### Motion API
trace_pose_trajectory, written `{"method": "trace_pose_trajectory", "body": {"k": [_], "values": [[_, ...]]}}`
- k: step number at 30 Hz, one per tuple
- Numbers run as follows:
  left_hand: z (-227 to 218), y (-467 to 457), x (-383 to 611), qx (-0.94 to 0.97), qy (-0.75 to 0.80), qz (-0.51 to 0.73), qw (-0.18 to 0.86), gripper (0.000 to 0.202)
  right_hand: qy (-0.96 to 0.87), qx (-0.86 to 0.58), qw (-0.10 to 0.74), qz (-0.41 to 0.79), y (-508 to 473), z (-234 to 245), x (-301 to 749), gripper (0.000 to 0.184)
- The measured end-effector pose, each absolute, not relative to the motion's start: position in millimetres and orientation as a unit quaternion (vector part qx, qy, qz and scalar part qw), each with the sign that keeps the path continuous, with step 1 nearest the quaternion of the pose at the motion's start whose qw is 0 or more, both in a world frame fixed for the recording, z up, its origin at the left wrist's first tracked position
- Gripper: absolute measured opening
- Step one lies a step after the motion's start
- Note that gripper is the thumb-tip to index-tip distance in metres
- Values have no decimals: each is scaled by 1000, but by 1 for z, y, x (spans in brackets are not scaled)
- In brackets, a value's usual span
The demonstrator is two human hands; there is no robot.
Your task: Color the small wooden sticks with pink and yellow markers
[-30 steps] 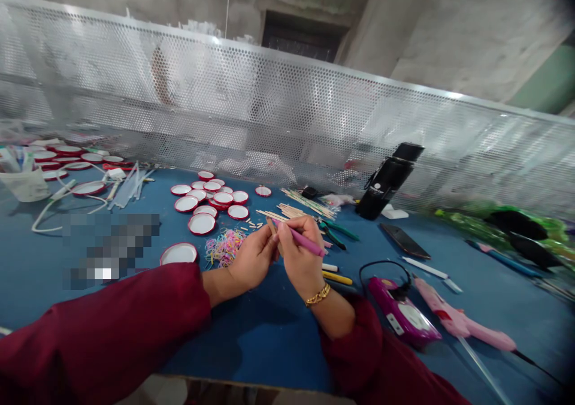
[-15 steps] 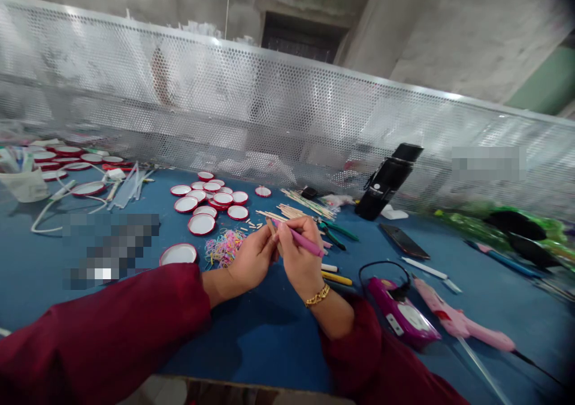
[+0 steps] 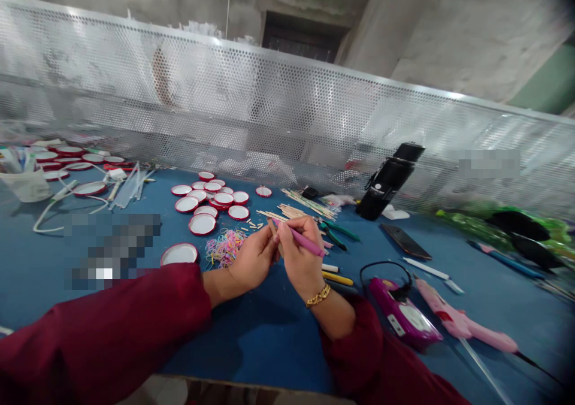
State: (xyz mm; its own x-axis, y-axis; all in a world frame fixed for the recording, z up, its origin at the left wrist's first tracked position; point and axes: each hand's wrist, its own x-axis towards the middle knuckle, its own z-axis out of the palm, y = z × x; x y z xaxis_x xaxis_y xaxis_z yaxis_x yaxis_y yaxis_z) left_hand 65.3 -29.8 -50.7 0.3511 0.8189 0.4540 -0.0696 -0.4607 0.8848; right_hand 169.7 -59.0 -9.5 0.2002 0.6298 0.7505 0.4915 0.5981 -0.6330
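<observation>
In the head view, my right hand (image 3: 302,261) is closed around a purple pen (image 3: 307,242) that slants up to the left. My left hand (image 3: 252,256) is pinched right beside it, on a thin brown stick-like piece (image 3: 271,225) whose lower part is hidden by the fingers. The two hands touch at the fingertips, over the table. A heap of colourful rubber bands (image 3: 224,247) lies just left of my left hand. Behind the hands are thin wooden sticks (image 3: 287,211) and a few short cut bits.
Red-rimmed white lids (image 3: 202,224) lie in a group at centre left. Green-handled pliers (image 3: 336,236), a black bottle (image 3: 387,183), a phone (image 3: 405,241), a purple corded device (image 3: 404,316) and a pink glue gun (image 3: 462,321) are on the right. A perforated metal screen (image 3: 287,111) stands behind.
Both hands keep the same grip and place. The whole view has shifted only very slightly.
</observation>
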Motion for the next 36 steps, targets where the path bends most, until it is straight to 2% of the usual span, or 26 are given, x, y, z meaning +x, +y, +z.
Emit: {"method": "trace_pose_trajectory", "body": {"k": [9,36], "values": [[-51,-30,66,697,281,508,422,36,-634,-447,629,49,-60,-8,171,14],[-50,-31,64,693,272,497,445,39,-647,-451,611,68,-60,-10,172,16]]}}
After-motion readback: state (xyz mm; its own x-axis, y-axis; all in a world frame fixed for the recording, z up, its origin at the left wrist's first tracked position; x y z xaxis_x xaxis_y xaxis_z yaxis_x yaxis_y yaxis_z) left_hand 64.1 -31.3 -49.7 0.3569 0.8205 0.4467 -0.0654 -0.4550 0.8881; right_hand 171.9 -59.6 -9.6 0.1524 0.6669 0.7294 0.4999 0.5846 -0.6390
